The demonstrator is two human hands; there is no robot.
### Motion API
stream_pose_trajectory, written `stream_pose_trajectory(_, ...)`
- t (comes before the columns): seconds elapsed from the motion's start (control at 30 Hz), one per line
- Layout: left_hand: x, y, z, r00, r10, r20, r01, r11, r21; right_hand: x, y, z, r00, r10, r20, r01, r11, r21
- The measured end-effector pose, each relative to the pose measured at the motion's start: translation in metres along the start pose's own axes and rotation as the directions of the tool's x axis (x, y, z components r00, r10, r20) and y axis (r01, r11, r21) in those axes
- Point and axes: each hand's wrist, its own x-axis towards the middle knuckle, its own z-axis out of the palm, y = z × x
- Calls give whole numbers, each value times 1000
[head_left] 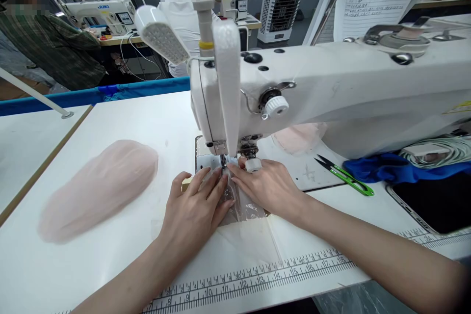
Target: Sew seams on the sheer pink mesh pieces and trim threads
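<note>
Broad white table [110, 265] across the whole lower view, with a printed ruler strip [257, 274] along its near edge.

On it, at centre and right, a large white industrial sewing machine [349, 93], its needle end turned towards the middle of the table.

To the left, well apart from the machine, a flat oval heap of pale pink sheer fabric [99, 189].

At the right, beside the machine's base, a crumpled blue cloth [386, 167].

Just in front of the needle, left hand [195, 208] palm down, fingers [213, 186] stretched out and close together, pressing flat rather than gripping.

Beside it, nearly touching, right hand [268, 186] likewise flat, fingers [243, 179] extended towards the presser foot, clamped on nothing.

Under and between both hands, a small translucent sheer fabric piece [246, 208], lying on the table with its far end at the needle plate.

Between right hand and blue cloth, green-handled thread snips [346, 176], blades pointing at the machine.

On one right finger, a white ring-like band [253, 165].
</note>
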Motion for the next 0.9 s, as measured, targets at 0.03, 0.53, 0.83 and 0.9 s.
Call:
stream_pose_trajectory(0.03, 0, 0, 0, 1000, 0, -5, 0, 1000, -5, 0, 0, 0, 1000, 5, 5, -5, 1000, -2)
stream_pose_trajectory(0.53, 2, -5, -1, 999, -27, -18, 27, 1000, -1, 3, 1, -8, 999, 39, 3, -39, 999, 17)
stream_pose_trajectory(0.83, -4, -10, -37, 940, 184, 287, -100, 954, -284, -18, 6, -63, 896, -237, 376, -21, 823, 568)
stream_pose_trajectory(0.9, -5, -10, -36, 939, 196, 281, -116, 954, -278, -19, 8, -62, 892, -228, 391, -46, 813, 580)
